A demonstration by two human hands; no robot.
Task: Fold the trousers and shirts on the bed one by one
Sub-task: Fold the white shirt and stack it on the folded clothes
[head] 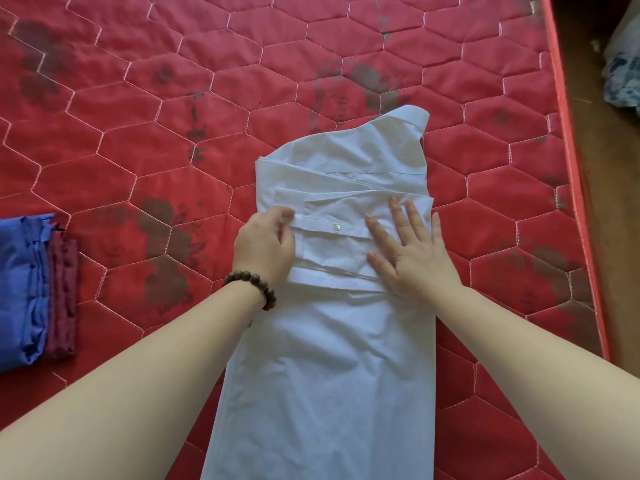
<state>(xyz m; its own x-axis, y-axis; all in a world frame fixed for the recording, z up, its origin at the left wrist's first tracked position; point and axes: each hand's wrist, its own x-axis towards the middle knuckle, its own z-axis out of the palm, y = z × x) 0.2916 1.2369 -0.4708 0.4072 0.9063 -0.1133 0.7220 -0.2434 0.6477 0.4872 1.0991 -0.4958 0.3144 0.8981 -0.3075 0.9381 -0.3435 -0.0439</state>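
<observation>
Nearest the camera, the tail of the white shirt runs down out of the bottom of the view, a long narrow panel lying flat on the red quilted mattress. Its long axis runs straight away from the person, hem near and collar far.

Partway up that panel sit both hands. The left hand, with a wooden bead bracelet at the wrist, is at the shirt's left edge; its grip is curled, fingers pinching the end of the folded-in sleeve cuff where a small button shows. The right hand lies just across from it on the right half of the shirt, fingers straight and spread, pressing the layered sleeve folds flat and grasping nothing. The cuff band spans the gap between the two hands, crosswise to the shirt's length.

Beyond the hands, the shoulders and collar lie farther up the bed, the collar poking out toward the far right.

Judging from this, the sleeves are tucked in and the lengthwise fold is the step left: the hem lies behind both hands, toward the person, so it would have to be lifted and carried forward over them toward the collar. Both hands are about equally near.

Well left of the left hand, a folded blue garment rests on a dark red one.
</observation>
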